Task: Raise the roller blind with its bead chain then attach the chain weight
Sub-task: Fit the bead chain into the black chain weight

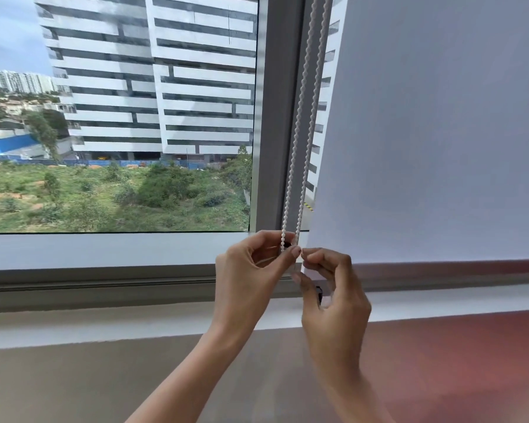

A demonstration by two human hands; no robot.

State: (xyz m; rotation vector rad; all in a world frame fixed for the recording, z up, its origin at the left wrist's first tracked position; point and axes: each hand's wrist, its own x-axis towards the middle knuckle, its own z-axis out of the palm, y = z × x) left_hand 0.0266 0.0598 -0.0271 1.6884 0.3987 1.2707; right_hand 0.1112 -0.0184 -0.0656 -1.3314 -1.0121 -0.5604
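Observation:
A white bead chain (300,123) hangs in two strands in front of the grey window mullion. The white roller blind (440,132) covers the right pane, with its bottom edge just above the sill. My left hand (251,276) pinches the chain's lower end between thumb and fingers. My right hand (333,288) pinches the same lower end from the right, fingertips touching the left thumb. A small dark piece (319,296) shows inside my right palm; what it is cannot be told. The chain's bottom loop is hidden by my fingers.
The grey mullion (278,117) stands behind the chain. A white window sill (104,248) and a grey frame rail (98,285) run across below the glass. Beneath them lies a wide beige and reddish ledge (104,377). Outside are a tall building and green ground.

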